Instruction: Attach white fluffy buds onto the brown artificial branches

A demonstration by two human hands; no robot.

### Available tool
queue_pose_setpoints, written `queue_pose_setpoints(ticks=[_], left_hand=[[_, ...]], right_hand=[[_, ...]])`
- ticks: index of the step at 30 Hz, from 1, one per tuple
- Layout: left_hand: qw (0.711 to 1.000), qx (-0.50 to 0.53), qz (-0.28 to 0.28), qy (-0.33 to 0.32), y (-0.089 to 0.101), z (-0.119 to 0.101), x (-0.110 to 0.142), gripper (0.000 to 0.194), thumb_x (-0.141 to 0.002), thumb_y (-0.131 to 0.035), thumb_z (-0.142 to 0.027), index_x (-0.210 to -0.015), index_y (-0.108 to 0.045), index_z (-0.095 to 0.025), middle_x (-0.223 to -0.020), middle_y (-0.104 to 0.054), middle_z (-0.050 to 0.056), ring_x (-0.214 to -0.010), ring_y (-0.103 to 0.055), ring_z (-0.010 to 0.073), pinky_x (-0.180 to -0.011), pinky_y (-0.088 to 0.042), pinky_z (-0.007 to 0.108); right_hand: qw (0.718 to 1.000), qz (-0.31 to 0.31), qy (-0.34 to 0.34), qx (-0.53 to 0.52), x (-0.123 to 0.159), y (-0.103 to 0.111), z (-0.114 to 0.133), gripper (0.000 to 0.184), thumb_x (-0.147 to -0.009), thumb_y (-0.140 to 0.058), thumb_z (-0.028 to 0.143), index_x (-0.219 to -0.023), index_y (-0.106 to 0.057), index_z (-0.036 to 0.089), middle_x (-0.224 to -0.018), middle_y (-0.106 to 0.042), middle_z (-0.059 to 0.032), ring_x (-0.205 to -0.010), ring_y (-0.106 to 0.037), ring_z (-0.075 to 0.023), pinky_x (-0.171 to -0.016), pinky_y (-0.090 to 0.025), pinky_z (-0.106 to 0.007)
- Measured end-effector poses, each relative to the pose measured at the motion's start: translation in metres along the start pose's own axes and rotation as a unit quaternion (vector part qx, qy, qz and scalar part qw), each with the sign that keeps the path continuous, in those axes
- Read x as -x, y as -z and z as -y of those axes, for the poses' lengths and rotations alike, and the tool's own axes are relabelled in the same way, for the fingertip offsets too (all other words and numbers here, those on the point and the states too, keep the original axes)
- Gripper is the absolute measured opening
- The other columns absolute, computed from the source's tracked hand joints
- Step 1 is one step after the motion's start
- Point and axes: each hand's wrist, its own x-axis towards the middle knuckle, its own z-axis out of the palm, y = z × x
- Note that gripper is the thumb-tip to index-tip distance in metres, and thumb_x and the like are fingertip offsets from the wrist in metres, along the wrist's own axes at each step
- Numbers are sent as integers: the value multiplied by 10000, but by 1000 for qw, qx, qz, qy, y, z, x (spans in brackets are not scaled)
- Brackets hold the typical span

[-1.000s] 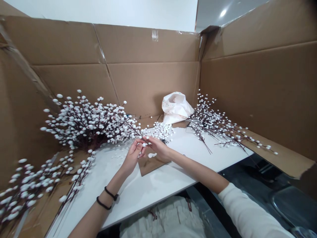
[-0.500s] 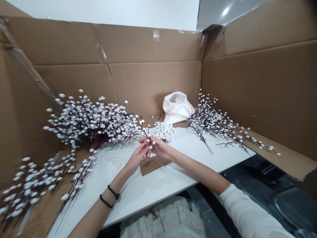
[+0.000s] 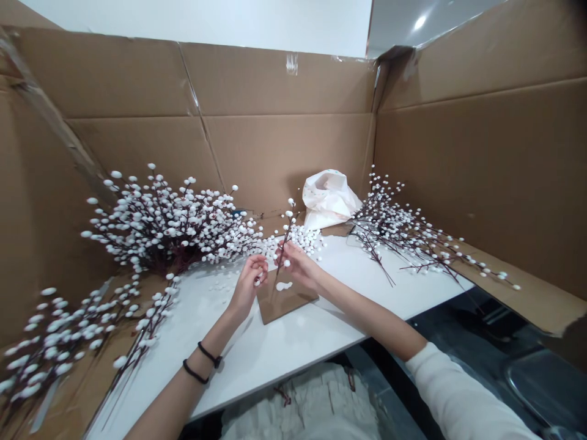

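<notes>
My right hand [image 3: 294, 261] grips a thin dark stem of artificial pussy willow [image 3: 283, 247] with white buds, held nearly upright and tilted slightly. Its lower end reaches over a brown cardboard square [image 3: 287, 304] carrying a few loose white buds [image 3: 284, 286]. My left hand [image 3: 250, 284] is just left of the stem, fingers curled, with a small white bud at the fingertips. A heap of loose white buds [image 3: 296, 238] lies just beyond both hands.
A large bunch of budded branches [image 3: 169, 229] lies left, more branches [image 3: 59, 336] lie lower left, and another bunch [image 3: 403, 238] lies right. A white plastic bag [image 3: 328, 198] stands behind. Cardboard walls [image 3: 284, 153] surround the white table [image 3: 238, 348].
The stem has swung from leaning across my hands to nearly upright, held in my right hand. My hands have moved apart, and my left hand no longer touches the stem.
</notes>
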Motion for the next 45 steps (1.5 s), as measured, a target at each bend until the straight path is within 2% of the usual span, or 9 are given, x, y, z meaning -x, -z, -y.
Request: queue_pose_setpoints(ticks=[4,8,11,14,17,22,31,39,45], left_hand=[[999,-35,-14,23,1,-3,-1,384,-692,-622,-432,-978,-533,-192,-873,-571,16,-600,-443,45,-554,-376,135],[997,-58,-18,45,3,-1,-2,374,-720,-563,-528,-748,-509,-159,-563,-381,-63,-460,-314,26,-441,-267,114],[998,-32,10,56,4,-1,-2,346,-753,-504,-498,-676,-442,-166,-525,-268,-86,-417,-238,19,-403,-192,116],[999,-21,28,39,3,-3,-3,266,-737,-539,-435,-815,-472,-190,-602,-378,-75,-435,-286,18,-412,-225,117],[999,-40,19,4,3,-4,-3,327,-719,-601,-427,-932,-462,-221,-696,-478,-60,-469,-330,20,-444,-280,123],[997,-46,9,-65,6,-5,-3,347,-713,-632,-456,-907,-518,-191,-703,-530,-26,-506,-378,36,-464,-284,141],[992,-82,-7,-98,4,-10,0,426,-666,-685,-471,-976,-550,-213,-778,-574,-1,-658,-511,88,-555,-375,161],[991,-91,24,-91,3,-8,4,401,-668,-675,-490,-890,-507,-201,-747,-584,-4,-664,-550,107,-579,-410,178],[991,-90,35,-90,1,-10,6,408,-691,-652,-493,-926,-482,-207,-719,-583,-6,-639,-556,106,-556,-406,176]], right_hand=[[1000,5,-19,4,-1,3,2,210,-715,-686,322,-846,-603,181,-705,-527,14,-619,-485,-85,-594,-412,-204],[1000,7,-25,8,-2,2,2,205,-723,-676,302,-850,-616,154,-718,-515,-3,-651,-480,-91,-609,-413,-212],[999,2,-33,1,-2,-1,4,166,-724,-665,284,-749,-565,153,-717,-502,-1,-644,-468,-88,-582,-391,-211],[999,-7,-45,20,-1,-4,8,207,-744,-631,304,-692,-495,157,-653,-460,16,-588,-441,-81,-527,-344,-207],[998,7,-52,42,1,-3,10,238,-751,-604,322,-668,-450,159,-630,-444,20,-570,-433,-83,-512,-319,-210],[993,69,-60,68,1,1,9,245,-748,-570,308,-619,-425,159,-598,-413,16,-578,-429,-96,-556,-331,-225],[980,145,-76,109,3,2,4,197,-717,-563,288,-608,-484,143,-578,-446,5,-554,-425,-99,-559,-333,-236],[973,119,-109,165,4,2,5,239,-704,-594,359,-697,-551,124,-585,-527,-2,-521,-450,-85,-468,-281,-196],[973,105,-59,194,4,-1,4,253,-689,-599,372,-660,-532,130,-617,-582,-23,-511,-491,-92,-453,-313,-201]])
